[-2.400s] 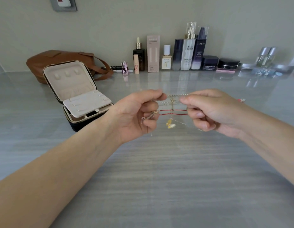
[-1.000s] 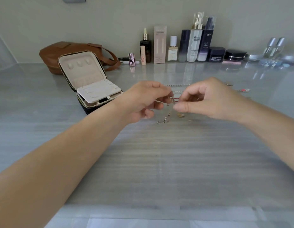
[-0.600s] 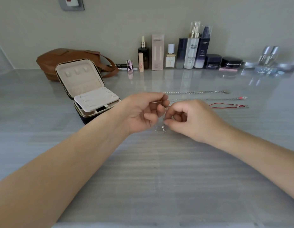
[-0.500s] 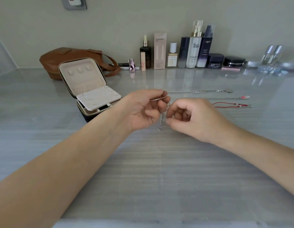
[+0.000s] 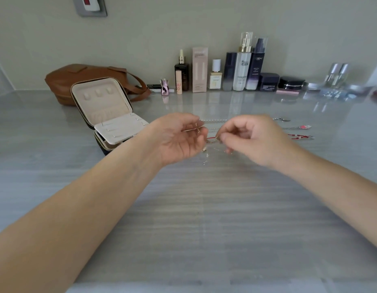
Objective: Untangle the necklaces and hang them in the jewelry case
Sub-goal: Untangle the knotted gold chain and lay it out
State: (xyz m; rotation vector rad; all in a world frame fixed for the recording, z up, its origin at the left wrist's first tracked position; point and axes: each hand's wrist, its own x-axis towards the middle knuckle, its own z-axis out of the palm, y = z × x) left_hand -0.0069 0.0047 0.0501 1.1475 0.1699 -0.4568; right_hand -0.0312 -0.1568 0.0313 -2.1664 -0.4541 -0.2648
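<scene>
Tangled necklaces (image 5: 212,140) held up between my two hands

My left hand (image 5: 179,140) and right hand (image 5: 253,140) each pinch them just above the table (image 5: 204,208), right of the open jewelry case (image 5: 103,104). They look light, limp and easily snagged; I'd hold close beside where they cross.

A grey table (image 5: 204,218) bears an open case (image 5: 107,106) and a brown bag (image 5: 77,79) at left. Bottles (image 5: 242,66) line the wall. Three necklaces (image 5: 299,136) lie at right.

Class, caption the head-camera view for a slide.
Left hand and right hand pinch tangled necklaces above the table, open jewelry case nearby.
</scene>
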